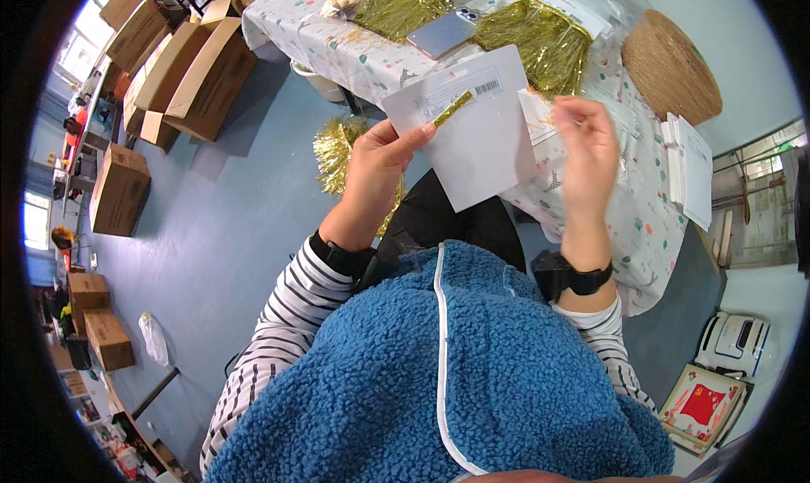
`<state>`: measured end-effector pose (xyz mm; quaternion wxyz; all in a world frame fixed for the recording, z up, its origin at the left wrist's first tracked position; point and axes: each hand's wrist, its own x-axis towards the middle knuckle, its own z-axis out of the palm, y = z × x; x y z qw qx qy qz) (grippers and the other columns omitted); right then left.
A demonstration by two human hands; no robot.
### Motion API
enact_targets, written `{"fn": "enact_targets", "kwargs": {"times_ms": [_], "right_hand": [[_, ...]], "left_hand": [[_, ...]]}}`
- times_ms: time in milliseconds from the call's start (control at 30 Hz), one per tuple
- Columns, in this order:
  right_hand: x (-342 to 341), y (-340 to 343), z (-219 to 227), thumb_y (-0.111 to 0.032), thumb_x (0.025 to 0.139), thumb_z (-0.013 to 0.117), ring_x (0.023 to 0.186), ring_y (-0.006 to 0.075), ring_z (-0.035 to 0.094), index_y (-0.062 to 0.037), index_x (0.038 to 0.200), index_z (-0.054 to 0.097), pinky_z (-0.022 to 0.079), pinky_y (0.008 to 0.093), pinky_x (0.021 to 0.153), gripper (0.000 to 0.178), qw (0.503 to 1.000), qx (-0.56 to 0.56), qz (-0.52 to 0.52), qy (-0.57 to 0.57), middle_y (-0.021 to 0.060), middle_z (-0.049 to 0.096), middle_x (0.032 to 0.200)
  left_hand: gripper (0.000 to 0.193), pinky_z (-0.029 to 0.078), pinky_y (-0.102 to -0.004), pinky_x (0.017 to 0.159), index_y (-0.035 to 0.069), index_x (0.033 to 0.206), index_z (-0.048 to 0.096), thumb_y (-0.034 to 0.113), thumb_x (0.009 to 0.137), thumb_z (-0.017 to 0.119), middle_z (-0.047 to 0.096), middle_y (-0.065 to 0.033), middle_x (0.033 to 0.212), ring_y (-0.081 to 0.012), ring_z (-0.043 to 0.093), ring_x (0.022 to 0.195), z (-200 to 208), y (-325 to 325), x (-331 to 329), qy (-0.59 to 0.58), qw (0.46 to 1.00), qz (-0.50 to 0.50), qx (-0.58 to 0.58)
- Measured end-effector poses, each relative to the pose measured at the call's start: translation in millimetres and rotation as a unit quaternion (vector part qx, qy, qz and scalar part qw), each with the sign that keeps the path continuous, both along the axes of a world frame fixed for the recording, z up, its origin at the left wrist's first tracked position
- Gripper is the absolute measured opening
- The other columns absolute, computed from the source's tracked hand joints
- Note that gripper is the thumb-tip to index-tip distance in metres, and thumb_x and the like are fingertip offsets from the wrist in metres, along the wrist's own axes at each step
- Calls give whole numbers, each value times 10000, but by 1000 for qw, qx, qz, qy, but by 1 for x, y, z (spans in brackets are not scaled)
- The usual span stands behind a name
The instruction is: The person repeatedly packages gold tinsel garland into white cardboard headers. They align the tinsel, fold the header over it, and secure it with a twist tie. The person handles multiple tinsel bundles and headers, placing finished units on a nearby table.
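Where our left hand [380,158] pinches: white card [494,141], likely light, stiff; hold edges.
Gold strip [454,109]: likely flimsy.
Right hand [589,150]: blurred, we can't tell grip.

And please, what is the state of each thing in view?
Left hand: closed on white card
White card: flat, tilted
Gold strip: across card
Right hand: raised, blurred, hold unclear
Gold tinsel by left hand: hanging
Phone: lying back up
Brown roll: wound
Plastic bag: crumpled
Tablecloth: spread, edge hanging
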<state>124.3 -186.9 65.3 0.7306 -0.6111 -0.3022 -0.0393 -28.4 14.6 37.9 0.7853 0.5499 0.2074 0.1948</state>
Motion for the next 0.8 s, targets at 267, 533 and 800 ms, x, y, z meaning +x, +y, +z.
{"fn": "enact_targets", "kwargs": {"times_ms": [267, 533, 800], "right_hand": [[-38, 37, -7, -76, 789, 839, 818, 80, 468, -45, 1001, 684, 432, 234, 774, 264, 988, -141, -33, -45, -22, 589, 969], [-35, 37, -13, -83, 812, 816, 722, 97, 528, -33, 873, 616, 462, 252, 677, 215, 988, -156, 7, 6, 7, 592, 833], [-39, 34, -9, -14, 870, 757, 749, 37, 522, -52, 947, 594, 437, 199, 672, 185, 986, -135, 62, 73, -40, 585, 824]], "left_hand": [[232, 490, -270, 840, 17, 1113, 723, 61, 889, 758, 730, -43, 1031, -103, 637, 923, 4, -14, 0, -55, 997, -46, 2], [239, 518, -287, 921, -22, 1115, 723, 28, 884, 760, 738, -72, 1062, -121, 665, 965, 4, -16, 1, -78, 995, -69, 7], [227, 518, -273, 884, -32, 1106, 718, 60, 902, 756, 734, -70, 1030, -112, 658, 939, -2, -12, 1, -76, 996, -43, 4]]}}
